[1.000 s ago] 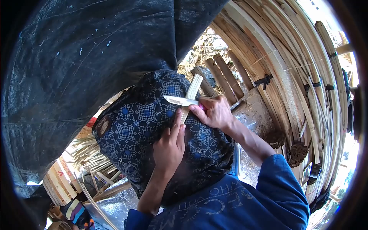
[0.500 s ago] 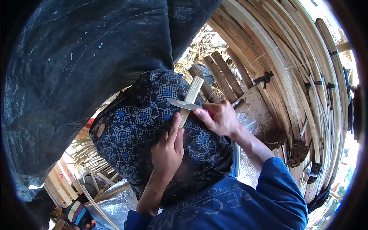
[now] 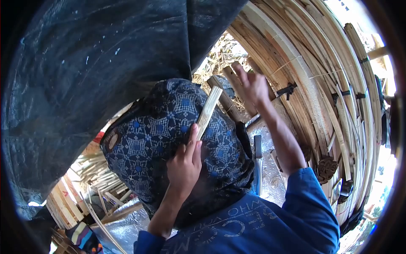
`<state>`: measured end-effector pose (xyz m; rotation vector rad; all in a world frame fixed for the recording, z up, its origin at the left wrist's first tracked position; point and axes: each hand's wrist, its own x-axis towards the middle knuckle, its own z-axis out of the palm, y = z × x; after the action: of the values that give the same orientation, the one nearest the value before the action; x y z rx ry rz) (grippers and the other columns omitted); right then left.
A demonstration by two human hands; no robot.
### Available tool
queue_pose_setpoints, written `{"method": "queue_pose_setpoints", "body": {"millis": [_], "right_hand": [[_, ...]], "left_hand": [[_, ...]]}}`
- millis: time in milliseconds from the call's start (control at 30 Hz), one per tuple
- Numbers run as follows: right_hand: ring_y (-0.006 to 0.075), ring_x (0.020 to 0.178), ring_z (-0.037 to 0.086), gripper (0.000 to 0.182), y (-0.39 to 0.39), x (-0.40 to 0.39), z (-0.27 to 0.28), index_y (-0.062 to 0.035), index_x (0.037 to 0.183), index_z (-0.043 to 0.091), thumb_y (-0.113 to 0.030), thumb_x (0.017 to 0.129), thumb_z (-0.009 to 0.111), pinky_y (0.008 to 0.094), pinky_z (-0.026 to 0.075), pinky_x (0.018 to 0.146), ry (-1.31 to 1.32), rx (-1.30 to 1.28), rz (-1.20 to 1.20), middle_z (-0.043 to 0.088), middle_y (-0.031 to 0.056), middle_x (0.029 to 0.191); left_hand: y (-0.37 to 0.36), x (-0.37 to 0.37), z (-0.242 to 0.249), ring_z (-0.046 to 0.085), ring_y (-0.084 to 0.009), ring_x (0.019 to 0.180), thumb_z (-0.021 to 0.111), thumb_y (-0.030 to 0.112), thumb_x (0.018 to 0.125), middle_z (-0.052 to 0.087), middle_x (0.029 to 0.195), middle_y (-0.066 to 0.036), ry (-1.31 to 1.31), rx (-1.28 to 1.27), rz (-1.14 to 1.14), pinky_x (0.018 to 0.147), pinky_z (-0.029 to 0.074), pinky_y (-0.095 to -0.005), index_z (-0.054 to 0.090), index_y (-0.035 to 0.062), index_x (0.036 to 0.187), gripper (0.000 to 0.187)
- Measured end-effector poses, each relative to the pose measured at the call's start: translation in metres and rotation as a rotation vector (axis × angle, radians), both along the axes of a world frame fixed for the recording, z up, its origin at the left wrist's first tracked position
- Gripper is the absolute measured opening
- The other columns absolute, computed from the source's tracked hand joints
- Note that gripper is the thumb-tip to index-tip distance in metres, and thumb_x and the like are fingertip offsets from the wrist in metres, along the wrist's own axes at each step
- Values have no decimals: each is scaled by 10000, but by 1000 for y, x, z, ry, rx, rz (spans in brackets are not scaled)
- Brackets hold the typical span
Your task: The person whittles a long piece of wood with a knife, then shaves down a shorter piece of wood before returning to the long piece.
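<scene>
One bamboo strip (image 3: 208,111) is pinched by the left hand (image 3: 185,164) against a patterned blue cloth (image 3: 148,139) over the lap, tip tilted upward. The right hand (image 3: 252,84) is raised, fingers spread and empty, near stacked bamboo slats (image 3: 313,63).

I'm looking at an open-air bamboo craft workshop: bundled bamboo strips (image 3: 321,72) curve along the right, cut slats (image 3: 63,203) pile at lower left, a black tarp (image 3: 93,63) hangs overhead, straw litter (image 3: 218,55) lies beyond.
</scene>
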<state>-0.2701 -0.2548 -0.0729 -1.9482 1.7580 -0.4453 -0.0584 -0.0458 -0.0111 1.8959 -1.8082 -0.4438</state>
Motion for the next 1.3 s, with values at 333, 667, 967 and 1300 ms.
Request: {"method": "queue_pose_setpoints", "body": {"millis": [333, 667, 967, 1300], "right_hand": [[266, 352, 498, 578, 95, 45, 52, -56, 591, 605, -504, 942, 505, 384, 446, 412, -255, -77, 438, 471, 99, 398], [268, 365, 534, 602, 76, 52, 37, -68, 591, 621, -556, 923, 504, 384, 461, 421, -168, -172, 470, 490, 103, 409], [106, 326, 399, 634, 75, 16, 64, -42, 649, 630, -542, 970, 410, 327, 328, 308, -324, 34, 153, 442, 7, 405], [220, 317, 450, 611, 90, 41, 50, -66, 618, 636, -558, 942, 473, 370, 410, 356, -156, -121, 475, 462, 55, 386]], "left_hand": [[0, 4, -15, 619, -263, 528, 575, 220, 943, 590, 640, -97, 51, -89, 9, 468, 485, -359, 517, 180, 1365, 428], [-8, 3, -11, 608, -236, 501, 573, 228, 945, 582, 637, -86, -57, -76, 46, 437, 470, -343, 523, 184, 1361, 421], [-3, 3, 2, 689, -326, 764, 563, 128, 942, 680, 999, -207, 110, 15, 45, 611, 542, -367, 534, 54, 1322, 388], [-1, 3, -11, 631, -248, 533, 576, 220, 943, 613, 668, -92, 41, -79, 37, 465, 490, -340, 534, 166, 1349, 411]]}}
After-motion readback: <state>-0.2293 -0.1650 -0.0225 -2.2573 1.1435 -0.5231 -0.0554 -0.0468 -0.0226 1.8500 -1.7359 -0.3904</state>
